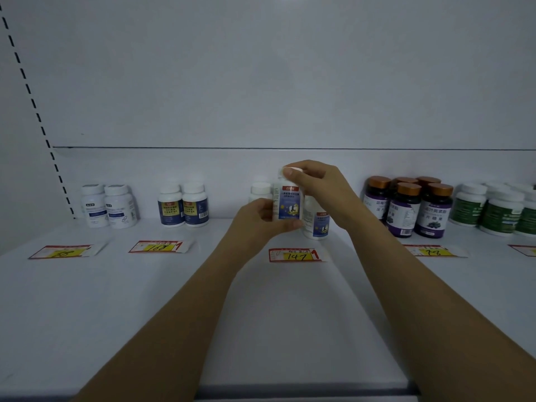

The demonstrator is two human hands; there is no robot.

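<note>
A white pill bottle with a blue label (287,203) is held upright above the white shelf (145,300), near the shelf's back. My left hand (261,219) grips its lower body from the left, thumb across the front bottom. My right hand (314,181) curls over its white cap from the right. A matching bottle (317,223) stands on the shelf just behind and to the right, and another white bottle (260,191) stands behind on the left. Below lies a red and yellow price tag reading 147 (295,254).
Along the back stand two white bottles (108,206), two navy-labelled bottles (184,207), several dark bottles with copper caps (412,207) and several green-labelled bottles (499,211). Price tags (161,246) lie in front of each group. The shelf's front edge (304,388) is near me.
</note>
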